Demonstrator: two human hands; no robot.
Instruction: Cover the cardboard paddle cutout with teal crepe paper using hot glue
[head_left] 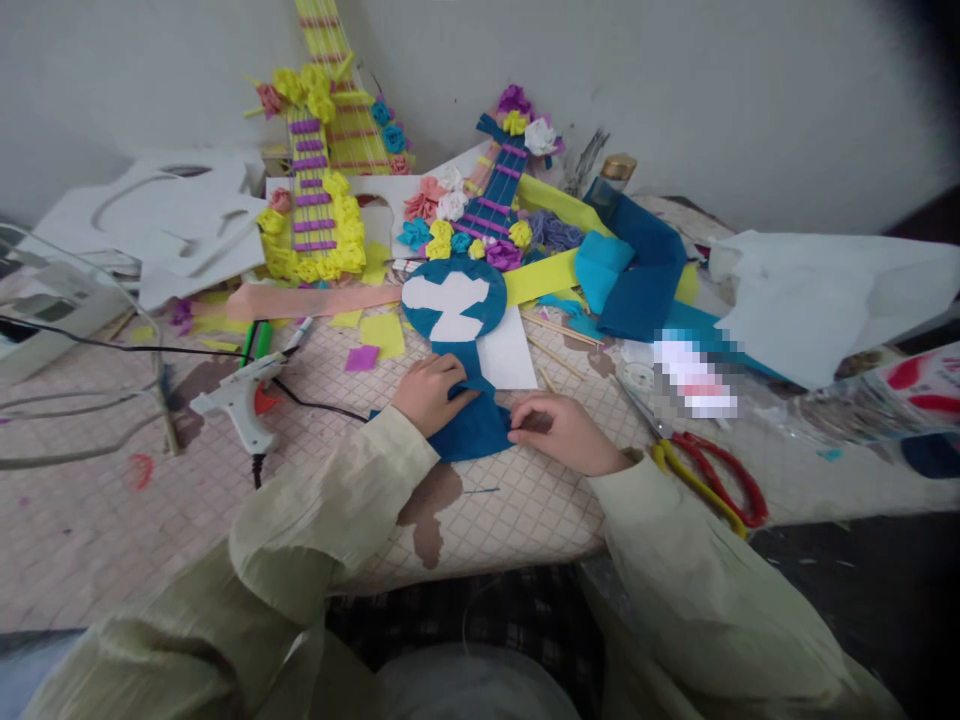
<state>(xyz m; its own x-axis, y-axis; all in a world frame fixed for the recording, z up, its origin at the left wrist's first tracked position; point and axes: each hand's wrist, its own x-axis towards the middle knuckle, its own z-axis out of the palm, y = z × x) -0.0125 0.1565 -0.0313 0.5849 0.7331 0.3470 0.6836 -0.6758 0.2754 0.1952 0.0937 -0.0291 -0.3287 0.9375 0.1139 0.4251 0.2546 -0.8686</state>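
Observation:
A dark blue piece (472,435) lies near the table's front edge, joined by a narrow neck to a round blue part (416,300) with white shapes on it. My left hand (433,392) rests on the left side of the blue piece, its thumb lying across the blue surface. At the right edge of the same piece, my right hand (559,430) has its thumb and index finger pinched together on the blue edge. Peach (315,302) and yellow (540,277) strips extend from either side of the round part.
A white glue gun (244,410) with a black cord stands left of my hands. Open scissors (712,480) lie at the right. Decorated paper instruments (311,190) lean at the back. Blue paper (645,270) and a plastic bottle (877,400) are on the right.

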